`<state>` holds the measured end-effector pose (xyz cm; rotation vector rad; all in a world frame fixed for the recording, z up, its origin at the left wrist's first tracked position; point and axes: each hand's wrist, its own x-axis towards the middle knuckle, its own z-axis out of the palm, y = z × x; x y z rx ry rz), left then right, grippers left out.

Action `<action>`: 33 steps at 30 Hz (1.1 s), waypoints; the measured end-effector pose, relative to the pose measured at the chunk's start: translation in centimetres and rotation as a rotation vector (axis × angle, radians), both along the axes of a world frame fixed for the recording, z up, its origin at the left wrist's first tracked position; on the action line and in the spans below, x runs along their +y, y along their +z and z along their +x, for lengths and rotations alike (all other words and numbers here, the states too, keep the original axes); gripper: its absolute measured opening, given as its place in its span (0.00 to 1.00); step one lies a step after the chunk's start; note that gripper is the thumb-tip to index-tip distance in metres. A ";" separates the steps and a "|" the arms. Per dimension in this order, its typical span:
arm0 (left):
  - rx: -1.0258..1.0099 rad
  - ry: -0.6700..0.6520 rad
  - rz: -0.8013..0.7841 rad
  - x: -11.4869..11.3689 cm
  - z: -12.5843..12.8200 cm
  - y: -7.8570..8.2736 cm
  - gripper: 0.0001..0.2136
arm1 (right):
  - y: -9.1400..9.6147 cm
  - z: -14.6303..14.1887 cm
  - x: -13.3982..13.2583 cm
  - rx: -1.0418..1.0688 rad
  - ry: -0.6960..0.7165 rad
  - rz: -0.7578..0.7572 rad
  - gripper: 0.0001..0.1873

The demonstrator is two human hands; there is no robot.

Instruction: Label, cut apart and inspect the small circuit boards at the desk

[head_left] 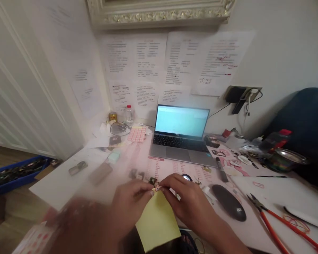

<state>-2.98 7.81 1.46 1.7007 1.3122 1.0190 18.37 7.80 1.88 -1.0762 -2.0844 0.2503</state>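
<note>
A yellow paper sheet [158, 222] hangs tilted between my hands at the front edge of the desk. At its top edge sits a small white piece with red marks [157, 189], too small to make out fully. My left hand [134, 201] is closed, with thumb and forefinger pinched at the top left of the sheet. My right hand [184, 197] pinches the top right, its fingertips beside the small piece. Just beyond the fingertips lies a small dark green part [153, 181]. My left forearm is blurred.
A laptop [178, 141] stands open behind my hands. To the right are a black mouse [229, 203], red-handled pliers [271, 215], a marker [222, 169] and a tin [286, 160]. On the left lie a brown block [101, 173] and a blue crate [21, 173] of dark parts on the floor.
</note>
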 end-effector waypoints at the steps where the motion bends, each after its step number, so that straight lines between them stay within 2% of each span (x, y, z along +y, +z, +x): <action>1: -0.025 -0.014 -0.067 0.0 0.0 0.0 0.10 | -0.3 -0.1 0.1 -0.022 -0.009 0.046 0.11; 4: -0.123 -0.046 -0.240 0.2 -0.3 -0.1 0.13 | -0.8 -0.1 0.1 -0.071 -0.028 0.178 0.13; 8: -0.285 -0.099 -0.413 0.4 -0.9 -0.1 0.19 | -0.6 0.1 -0.2 -0.128 -0.039 0.376 0.16; 14: -0.525 -0.151 -0.524 0.4 -0.7 0.6 0.22 | -0.6 0.6 -0.3 -0.160 -0.049 0.581 0.16; 18: -0.508 -0.150 -0.485 0.2 -0.5 0.8 0.23 | -1.0 0.3 -0.3 -0.118 -0.050 0.541 0.15; 23: -0.430 -0.125 -0.456 0.0 -0.6 1.0 0.28 | -0.5 -0.4 -0.4 0.059 -0.038 0.269 0.11; 25: -0.406 -0.125 -0.450 0.0 -0.6 1.1 0.29 | -0.5 -0.5 -0.2 0.054 -0.022 0.227 0.11; 29: -0.375 -0.115 -0.430 0.2 -0.5 1.0 0.28 | -1.0 -0.3 0.2 -0.023 -0.016 0.248 0.11; 33: -0.376 -0.133 -0.430 0.3 -0.4 1.1 0.26 | -1.6 -0.2 0.2 -0.125 -0.052 0.344 0.10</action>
